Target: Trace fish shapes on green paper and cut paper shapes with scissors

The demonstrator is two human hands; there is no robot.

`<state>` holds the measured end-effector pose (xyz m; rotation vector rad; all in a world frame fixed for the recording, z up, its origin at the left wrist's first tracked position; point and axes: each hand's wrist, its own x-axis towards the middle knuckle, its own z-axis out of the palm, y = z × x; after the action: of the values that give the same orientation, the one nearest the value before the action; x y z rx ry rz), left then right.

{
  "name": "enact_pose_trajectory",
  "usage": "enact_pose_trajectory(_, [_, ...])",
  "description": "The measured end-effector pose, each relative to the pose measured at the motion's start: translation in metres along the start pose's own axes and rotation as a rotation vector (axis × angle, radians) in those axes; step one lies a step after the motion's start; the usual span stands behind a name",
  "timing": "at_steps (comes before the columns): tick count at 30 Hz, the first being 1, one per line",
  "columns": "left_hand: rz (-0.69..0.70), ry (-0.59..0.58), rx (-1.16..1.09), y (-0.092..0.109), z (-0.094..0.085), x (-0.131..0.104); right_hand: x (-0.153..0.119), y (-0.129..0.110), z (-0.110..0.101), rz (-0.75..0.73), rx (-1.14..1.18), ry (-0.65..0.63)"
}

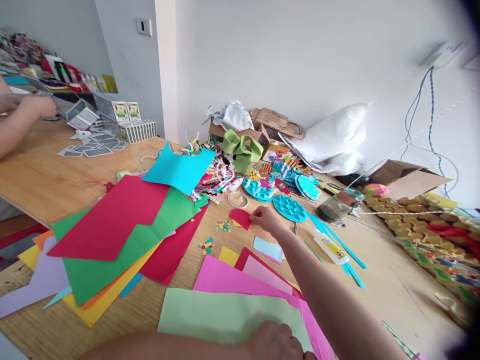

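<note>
My right hand [264, 219] reaches over the table and pinches the edge of a small red paper piece [240, 217] with a rounded side. Small piles of colored paper bits [224, 226] lie just left of that piece. At the bottom edge, my left hand [275, 342] rests with curled fingers on a light green sheet [225, 312]; whatever its fingers hold, if anything, is hidden. Pink sheets [225, 276] lie partly under the green one. A folded light blue paper [267, 247] sits below my right hand.
Red [112, 220] and green sheets are stacked at left. Blue decorated discs [289, 207], a glue bottle [330, 246], a glass jar [339, 204] and egg trays [420, 235] stand right. Boxes line the wall. Another person's hands [37, 106] are at far left, near scattered cards.
</note>
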<state>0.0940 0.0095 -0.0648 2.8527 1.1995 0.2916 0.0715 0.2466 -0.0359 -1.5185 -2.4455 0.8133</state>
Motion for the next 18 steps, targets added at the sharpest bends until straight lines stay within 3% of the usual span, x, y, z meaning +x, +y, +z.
enact_pose_trajectory(3, [0.005,0.013,0.037,0.000,-0.001,0.000,-0.004,0.002,-0.010,-0.004,0.112,-0.047])
enact_pose_trajectory(7, [0.024,0.117,0.104,0.001,0.008,0.000,-0.019,0.011,-0.032,-0.053,0.206,-0.136])
enact_pose_trajectory(13, [0.024,0.167,0.132,0.002,0.018,0.002,-0.053,0.036,-0.062,-0.106,0.101,-0.311])
enact_pose_trajectory(18, [0.018,0.191,0.134,0.003,0.016,0.002,-0.059,0.031,-0.058,-0.157,-0.065,-0.229])
